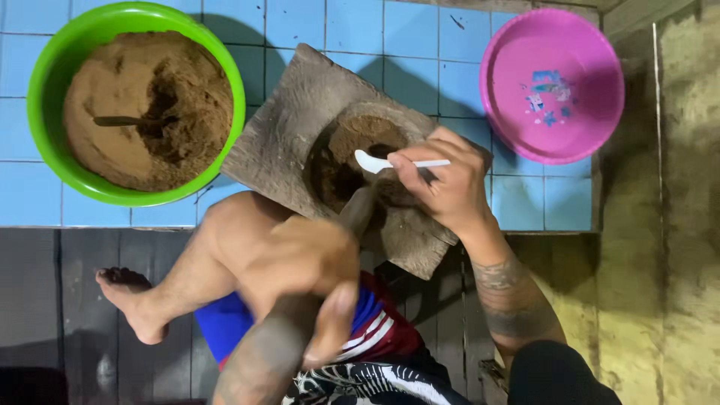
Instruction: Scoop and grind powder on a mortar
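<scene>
Spoon (pixel 390 163), white, sits pinched in the right hand (pixel 442 187) over the mortar (pixel 352 161) at frame centre. Left hand (pixel 319 274) wraps closed around the pestle (pixel 360 210), lower centre. Pounding so close could strike fingers or scatter brown powder onto the tiles.

A blue tiled floor (pixel 390 45) carried everything. Under the right hand (pixel 442 184) lay a worn wooden board (pixel 281 131); a pink basin (pixel 551 82) sat just beyond it, a green bowl (pixel 45 82) well to its left.

White spoon (pixel 390 162) over brown-filled mortar (pixel 352 161)
</scene>
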